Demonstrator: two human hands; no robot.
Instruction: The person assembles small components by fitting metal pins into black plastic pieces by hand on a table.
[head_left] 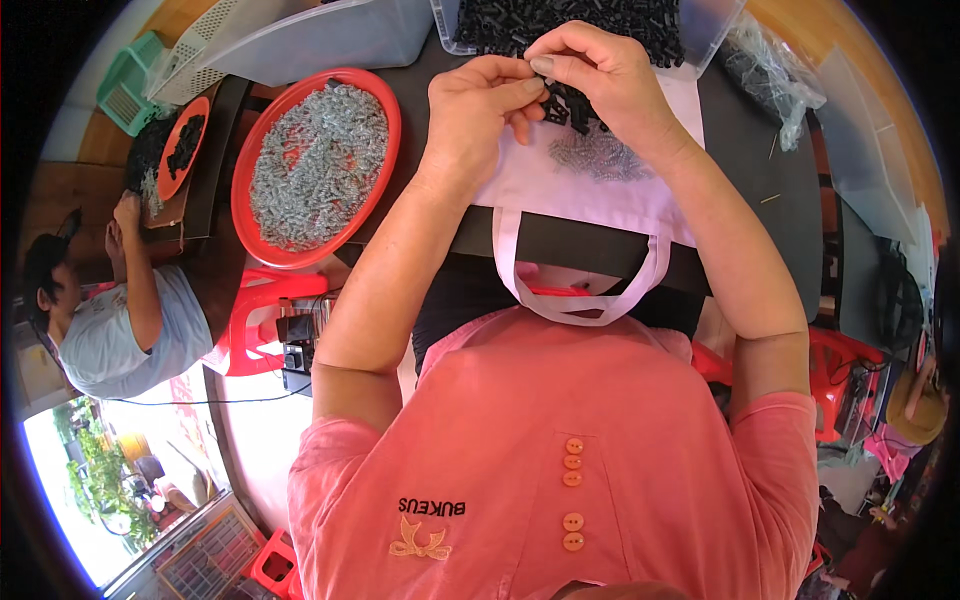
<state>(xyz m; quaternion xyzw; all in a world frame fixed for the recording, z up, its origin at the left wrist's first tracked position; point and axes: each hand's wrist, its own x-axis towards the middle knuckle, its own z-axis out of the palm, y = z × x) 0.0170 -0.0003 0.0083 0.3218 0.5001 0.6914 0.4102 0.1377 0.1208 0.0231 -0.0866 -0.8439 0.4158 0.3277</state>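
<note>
My left hand (478,112) and my right hand (612,82) meet over a pale pink cloth bag (518,178) on the dark table. The left thumb and fingers pinch a small black plastic piece. The right thumb and forefinger are pressed together at its end; whatever lies between them is too small to make out. Just below the fingers, loose black plastic pieces (572,108) rest on the bag. Beside them is a heap of small silvery metal springs (600,158). The bag's handle (585,312) hangs over the near table edge.
A red tray (242,195) of silvery coils (320,165) stands left. Ahead is a clear bin (447,38) full of black pieces, with another plastic bin (310,45) left of it. A plastic bag (775,75) lies right. A co-worker (130,310) works at far left.
</note>
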